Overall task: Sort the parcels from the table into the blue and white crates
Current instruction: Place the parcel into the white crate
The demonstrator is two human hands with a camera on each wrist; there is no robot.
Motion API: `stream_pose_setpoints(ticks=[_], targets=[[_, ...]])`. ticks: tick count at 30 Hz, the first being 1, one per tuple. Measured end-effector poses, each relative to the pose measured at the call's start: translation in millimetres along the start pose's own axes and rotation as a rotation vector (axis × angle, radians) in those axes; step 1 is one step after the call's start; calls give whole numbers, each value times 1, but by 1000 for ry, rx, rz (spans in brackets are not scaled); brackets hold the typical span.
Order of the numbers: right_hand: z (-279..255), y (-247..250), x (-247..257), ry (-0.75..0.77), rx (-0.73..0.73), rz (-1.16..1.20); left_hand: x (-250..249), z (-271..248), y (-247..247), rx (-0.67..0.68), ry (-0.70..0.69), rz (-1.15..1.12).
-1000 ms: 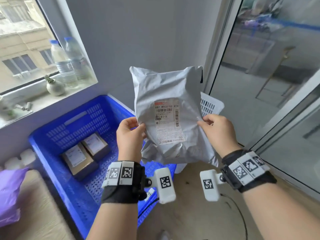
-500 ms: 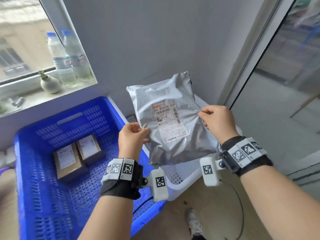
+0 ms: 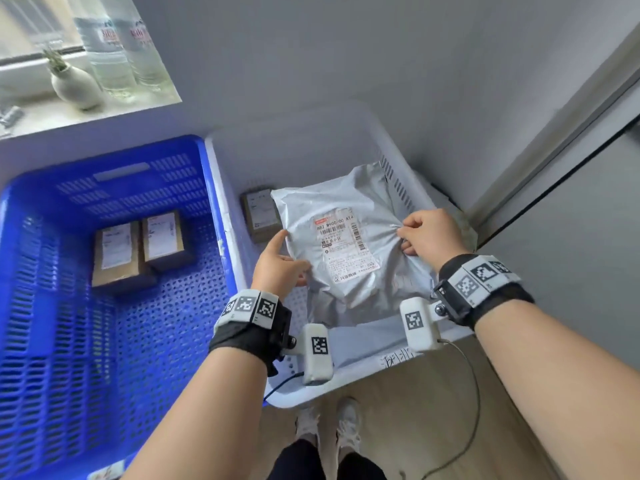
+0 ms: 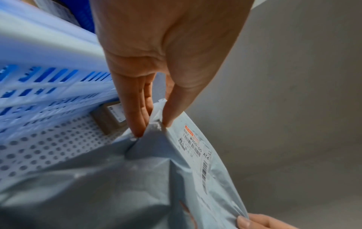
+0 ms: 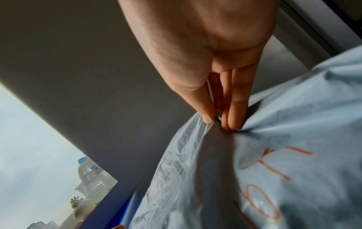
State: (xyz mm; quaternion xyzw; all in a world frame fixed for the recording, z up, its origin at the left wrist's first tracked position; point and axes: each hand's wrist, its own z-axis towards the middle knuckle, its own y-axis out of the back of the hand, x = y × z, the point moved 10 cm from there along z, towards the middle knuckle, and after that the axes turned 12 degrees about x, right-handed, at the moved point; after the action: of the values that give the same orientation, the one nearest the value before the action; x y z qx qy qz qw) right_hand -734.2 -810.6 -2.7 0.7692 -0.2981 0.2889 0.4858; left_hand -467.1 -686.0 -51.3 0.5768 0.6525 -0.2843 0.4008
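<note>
Grey plastic mailer bag with a white printed shipping label (image 3: pixel 349 247), held label-up over the white perforated plastic crate (image 3: pixel 349 370), low inside its walls; contact with the crate floor not discernible. Left hand (image 3: pixel 278 268) pinching the left edge: thumb on the label side, fingers (image 4: pixel 137 117) behind, film bunched between them in the left wrist view. Right hand (image 3: pixel 427 235) pinching the right edge the same way, thumb against two fingers, film puckered at the grip. Both grips closed on the bag.

Handling, judged from the look: thin, soft film, creasing and sagging between the two pinches; contents pliable, no hard corners showing through. Probably light, as edge pinches alone carry it. Glossy surface likely slick, so a fold gathered at the edge seems safer than a flat press. Not fragile by appearance. Orange handwritten marks on the underside in the right wrist view, unreadable.

Small brown cardboard box with a white label (image 3: pixel 261 214) already in the white crate, just beside the bag's left edge. Two similar brown cardboard boxes (image 3: pixel 138 247) side by side in the blue perforated plastic crate (image 3: pixel 34 306), which stands against the white one's left side.

On the window sill: two clear water bottles (image 3: pixel 117 46) and a small white vase with a sprig (image 3: pixel 74 81).
</note>
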Motion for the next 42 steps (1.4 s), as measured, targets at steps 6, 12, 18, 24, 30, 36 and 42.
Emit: stream_pose_setpoints(ticks=[6,12,18,24,30,36,42], targets=[[57,-36,-56,-173,141,-89,50,62,-25,126,178,63],[95,-77,-106,-305,371,-248,113,102,-54,253,407,137],[105,-94,-146,-374,483,-554,159,111,-81,369,544,294],[118,-102,-140,-220,490,-635,158,134,-78,346,469,719],[120,-163,-139,35,814,-1017,163,147,-114,465,261,1181],[134,-192,-184,27,885,-1219,191,158,-136,528,286,1393],[145,-206,-203,54,862,-1196,208,166,-145,523,333,1434]])
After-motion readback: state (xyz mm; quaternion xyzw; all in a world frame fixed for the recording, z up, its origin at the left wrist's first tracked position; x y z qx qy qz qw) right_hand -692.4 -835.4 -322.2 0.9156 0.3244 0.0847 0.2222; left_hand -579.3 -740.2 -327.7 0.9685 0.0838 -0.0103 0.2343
